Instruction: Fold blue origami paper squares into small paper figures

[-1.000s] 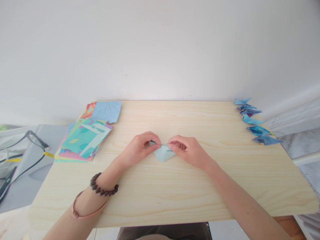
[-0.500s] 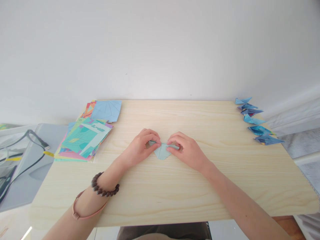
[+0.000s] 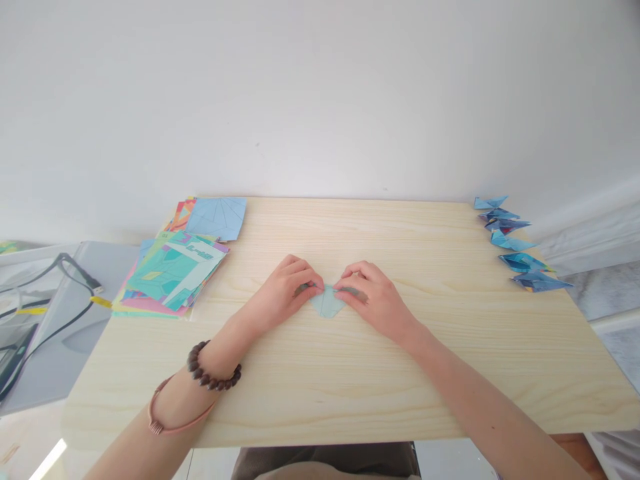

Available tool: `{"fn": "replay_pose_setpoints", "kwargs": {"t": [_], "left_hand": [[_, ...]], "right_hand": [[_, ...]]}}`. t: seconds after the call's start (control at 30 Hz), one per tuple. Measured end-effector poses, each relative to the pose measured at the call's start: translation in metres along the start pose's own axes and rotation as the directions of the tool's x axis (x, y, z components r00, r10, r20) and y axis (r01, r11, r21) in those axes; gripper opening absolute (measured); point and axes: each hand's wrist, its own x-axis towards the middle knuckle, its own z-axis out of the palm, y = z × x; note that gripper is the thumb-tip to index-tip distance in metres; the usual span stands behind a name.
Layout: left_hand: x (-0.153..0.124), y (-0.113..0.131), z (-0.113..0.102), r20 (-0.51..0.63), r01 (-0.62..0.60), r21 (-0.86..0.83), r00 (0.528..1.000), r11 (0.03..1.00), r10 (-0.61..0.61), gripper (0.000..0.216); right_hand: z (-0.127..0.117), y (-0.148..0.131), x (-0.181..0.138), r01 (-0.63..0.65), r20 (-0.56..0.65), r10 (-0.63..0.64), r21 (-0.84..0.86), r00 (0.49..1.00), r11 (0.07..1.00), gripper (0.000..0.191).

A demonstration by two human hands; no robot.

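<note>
A small light-blue folded paper (image 3: 327, 304) lies on the pale wooden table (image 3: 350, 393), its point towards me. My left hand (image 3: 285, 288) pinches its upper left edge with curled fingers. My right hand (image 3: 373, 297) presses down on its upper right edge, fingers bent and close together. The fingertips of both hands nearly meet over the top of the paper and hide its upper part. A dark bead bracelet and a thin pink band sit on my left wrist.
A stack of coloured paper sheets (image 3: 173, 273) lies at the table's back left, with a blue sheet (image 3: 217, 217) on its far end. Several folded blue paper figures (image 3: 510, 240) line the right edge. Cables (image 3: 50, 293) lie on a grey surface to the left.
Both hands have drawn closer together over the paper and pressed it flatter against the table. The view has shifted slightly.
</note>
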Motion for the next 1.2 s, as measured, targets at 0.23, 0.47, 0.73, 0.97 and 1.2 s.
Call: {"fn": "replay_pose_setpoints", "kwargs": {"t": [0.23,0.47,0.73,0.97,1.2], "left_hand": [[-0.007,-0.004,-0.005,0.011,-0.063,0.086,0.998,0.994,0.063,0.020],[-0.020,-0.010,-0.001,0.041,-0.208,0.401,0.977,0.892,0.210,0.025],[-0.026,-0.008,-0.004,0.091,-0.308,0.513,0.948,0.801,0.306,0.031],[-0.036,0.012,0.001,0.133,-0.205,0.636,0.979,0.744,0.156,0.034],[-0.048,0.029,0.016,-0.027,0.025,0.695,1.000,0.718,-0.009,0.043]], "right_hand": [[0.004,-0.003,-0.003,0.139,0.010,-0.141,-0.241,0.990,0.960,0.021],[0.003,0.000,-0.006,0.205,0.045,-0.201,-0.308,0.979,0.929,0.025],[0.001,-0.002,-0.009,0.314,0.097,-0.301,-0.394,0.949,0.864,0.030],[-0.001,-0.014,-0.017,0.299,0.124,-0.275,-0.517,0.953,0.802,0.031],[0.006,-0.012,-0.033,0.185,0.054,-0.184,-0.521,0.981,0.833,0.032]]}}
